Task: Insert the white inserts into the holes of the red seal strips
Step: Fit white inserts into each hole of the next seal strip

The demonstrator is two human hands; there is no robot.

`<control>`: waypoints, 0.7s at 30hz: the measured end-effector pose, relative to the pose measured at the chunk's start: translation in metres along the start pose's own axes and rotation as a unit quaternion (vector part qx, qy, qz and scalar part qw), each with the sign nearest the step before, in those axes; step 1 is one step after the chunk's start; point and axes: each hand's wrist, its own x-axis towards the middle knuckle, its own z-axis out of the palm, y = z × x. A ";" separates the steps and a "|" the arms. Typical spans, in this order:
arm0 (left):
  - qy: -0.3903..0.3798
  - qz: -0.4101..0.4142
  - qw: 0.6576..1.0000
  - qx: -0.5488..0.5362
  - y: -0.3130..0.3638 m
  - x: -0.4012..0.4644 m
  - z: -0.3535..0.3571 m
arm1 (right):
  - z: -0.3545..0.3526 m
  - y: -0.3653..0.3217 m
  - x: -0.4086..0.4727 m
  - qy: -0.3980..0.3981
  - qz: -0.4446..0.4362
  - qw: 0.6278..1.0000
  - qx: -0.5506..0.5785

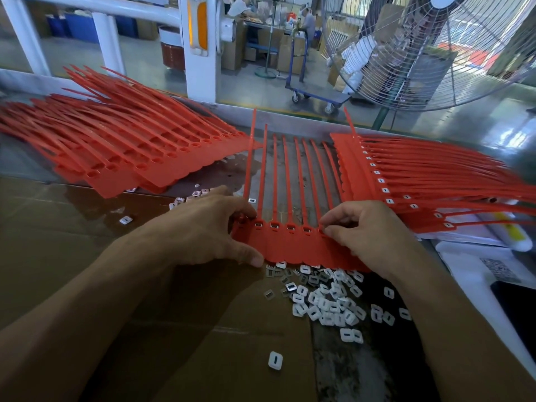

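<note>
The left hand (203, 227) is gripping the left end of a red seal strip set (290, 248), thumb lying along its near scalloped edge and fingers curling over the far side by the first hole. The right hand (368, 230) is pinching at the right end of the same set, its fingertips (326, 227) pressing together at a hole there; whether an insert is sitting under them cannot be told. Between the two hands, four holes are already showing seated inserts (274, 226), and the thin tails are running straight away from the hands toward the far desk edge (290, 116).

Just nearer than the right hand, a heap of loose white inserts (327, 303) is lying on the desk, touching the strip's near edge, with a single stray insert (275, 363) lying well nearer still. Beyond the left hand, a few more inserts are scattering beside a fanned pile of unfilled strips (121, 152), whose lower edge is ending just short of the knuckles. Beyond and outside the right hand, a stack of filled strips (406, 181) is crowding close, almost touching its back. Brown cardboard (72, 256) is spreading under and nearer than the left forearm, offering flat room on that side. A large fan (435, 53) is standing past the far edge.
</note>
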 end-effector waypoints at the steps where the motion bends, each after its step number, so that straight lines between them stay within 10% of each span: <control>1: -0.006 -0.002 1.000 0.000 0.000 0.000 0.000 | 0.001 0.000 0.000 0.002 0.000 1.000 0.001; 21: 0.056 0.035 0.998 0.007 0.004 0.000 0.004 | 0.004 0.000 0.001 0.021 -0.028 0.997 -0.065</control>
